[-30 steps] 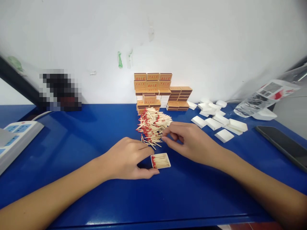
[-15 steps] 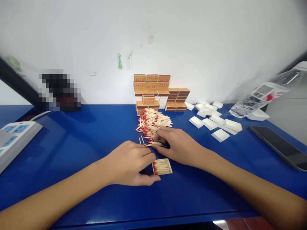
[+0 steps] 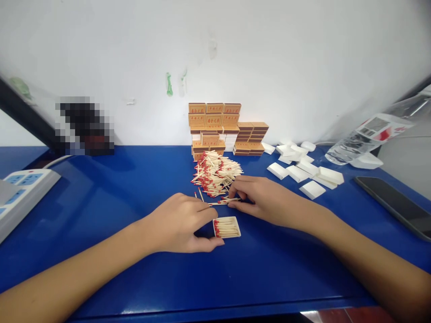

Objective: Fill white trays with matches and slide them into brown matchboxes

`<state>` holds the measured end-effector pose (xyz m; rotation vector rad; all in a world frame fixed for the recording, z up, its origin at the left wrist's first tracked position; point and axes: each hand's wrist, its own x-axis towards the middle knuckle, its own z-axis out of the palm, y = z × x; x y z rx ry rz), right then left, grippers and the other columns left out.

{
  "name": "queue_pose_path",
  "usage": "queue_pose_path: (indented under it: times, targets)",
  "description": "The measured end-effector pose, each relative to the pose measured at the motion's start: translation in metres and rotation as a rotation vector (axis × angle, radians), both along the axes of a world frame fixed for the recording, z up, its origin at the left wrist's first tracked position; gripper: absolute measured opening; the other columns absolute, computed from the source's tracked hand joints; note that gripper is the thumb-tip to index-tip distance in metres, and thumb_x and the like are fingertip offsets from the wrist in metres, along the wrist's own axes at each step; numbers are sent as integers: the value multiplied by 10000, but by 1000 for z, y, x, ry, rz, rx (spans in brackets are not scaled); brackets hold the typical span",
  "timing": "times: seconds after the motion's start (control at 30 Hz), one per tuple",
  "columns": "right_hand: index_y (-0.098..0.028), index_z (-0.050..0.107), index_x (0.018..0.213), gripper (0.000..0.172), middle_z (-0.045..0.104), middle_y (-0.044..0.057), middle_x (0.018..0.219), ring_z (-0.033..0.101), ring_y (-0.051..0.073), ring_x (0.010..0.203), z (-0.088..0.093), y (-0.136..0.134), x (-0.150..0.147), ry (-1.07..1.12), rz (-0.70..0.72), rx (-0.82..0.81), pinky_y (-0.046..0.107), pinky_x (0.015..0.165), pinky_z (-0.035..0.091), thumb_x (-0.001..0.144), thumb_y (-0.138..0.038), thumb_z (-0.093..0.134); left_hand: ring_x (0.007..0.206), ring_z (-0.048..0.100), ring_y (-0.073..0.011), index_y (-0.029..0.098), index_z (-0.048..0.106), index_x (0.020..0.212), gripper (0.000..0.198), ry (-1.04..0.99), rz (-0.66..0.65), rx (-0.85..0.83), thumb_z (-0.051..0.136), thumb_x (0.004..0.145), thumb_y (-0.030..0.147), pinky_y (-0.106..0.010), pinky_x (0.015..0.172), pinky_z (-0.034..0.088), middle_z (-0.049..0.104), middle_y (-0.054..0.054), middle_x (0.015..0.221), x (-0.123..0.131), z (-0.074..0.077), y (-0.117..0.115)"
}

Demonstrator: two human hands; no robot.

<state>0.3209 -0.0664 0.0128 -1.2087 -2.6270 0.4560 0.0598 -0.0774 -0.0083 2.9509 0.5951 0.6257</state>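
Observation:
A small white matchbox tray (image 3: pixel 239 227) lies on the blue table, filled with red-tipped matches (image 3: pixel 226 228). My left hand (image 3: pixel 188 222) grips its left end, thumb on the near side and forefinger on the far side. Beyond the tray is a heap of loose matches (image 3: pixel 215 172), heads mostly toward the left. My right hand (image 3: pixel 257 197) pinches a few matches (image 3: pixel 224 202) at the heap's near right edge, thumb against fingers. Their exact number is hidden by the fingers. Two stray matches (image 3: pixel 201 194) lie just left of them.
Stacked orange matchboxes (image 3: pixel 214 120) stand against the wall behind the heap. White empty trays (image 3: pixel 296 172) are scattered to the right, near a tilted plastic bottle (image 3: pixel 367 134) and a phone (image 3: pixel 393 202). A power strip (image 3: pixel 30 193) sits at the far left.
My right hand has shifted slightly right, its fingers still at the matches. My left hand and the tray have moved slightly away from the table's front edge.

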Motion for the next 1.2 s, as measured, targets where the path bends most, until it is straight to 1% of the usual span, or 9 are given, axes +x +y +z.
queue_pose_path:
  times: [0.2,0.37,0.47,0.57,0.67,0.83,1.0,1.07,1.2]
  targets:
    - [-197,612,891,144,668,37,912,568,162,738,2,1,2,-34,-8,-51,296,653,387,1025,-250,599,599,637,-168,162,717,944,317,2,6,-13,709,928,478,-320,559,416,672,15,707,0,1,0]
    - [-201,589,893,204,676,64,968,611,185,793,9,-2,4,-38,-32,-66,309,688,420,1063,-301,535,594,633,-168,157,724,933,321,16,26,-22,705,934,478,-322,560,408,662,14,695,0,1,2]
    - [-209,590,918,210,674,54,959,609,182,795,14,-5,5,2,-36,-73,303,681,416,1071,-338,526,607,649,-175,158,729,909,326,13,54,-33,702,939,481,-320,580,425,663,12,687,-1,1,4]
    - [-217,592,929,234,668,30,928,593,168,779,19,-11,3,57,-6,-135,294,665,409,1078,-383,522,602,655,-176,156,725,870,332,4,92,-35,705,936,481,-318,574,425,674,8,690,-2,0,5]
    - [-209,592,939,243,671,30,968,595,167,784,20,-18,-3,26,46,-188,300,675,415,1083,-390,518,608,663,-176,156,727,873,341,5,116,-52,711,930,492,-312,578,429,684,7,695,-2,-1,6]
    - [-187,607,980,192,680,54,1032,631,187,809,13,-24,-12,-82,86,-138,326,705,428,1085,-325,526,612,659,-179,156,745,947,347,9,103,-52,681,953,497,-307,588,434,679,6,689,-2,-2,6]
    - [-199,644,1060,144,687,50,1094,647,192,862,13,-22,-6,-41,104,-111,318,723,438,1046,-340,614,616,665,-179,156,751,954,345,6,107,-56,696,942,496,-308,584,435,688,4,701,-3,-3,7]
    - [-211,655,1049,166,687,41,1073,633,189,845,16,-20,0,-41,89,-103,310,703,425,1016,-374,662,623,672,-181,156,755,970,340,-1,109,-56,710,933,491,-309,587,441,699,4,713,-3,-2,7]
    - [-220,664,948,201,691,10,916,601,168,759,20,-18,7,-38,38,-165,291,649,391,975,-414,708,614,672,-183,153,761,988,339,-8,104,-55,714,932,483,-317,584,446,695,9,706,-3,-2,7]
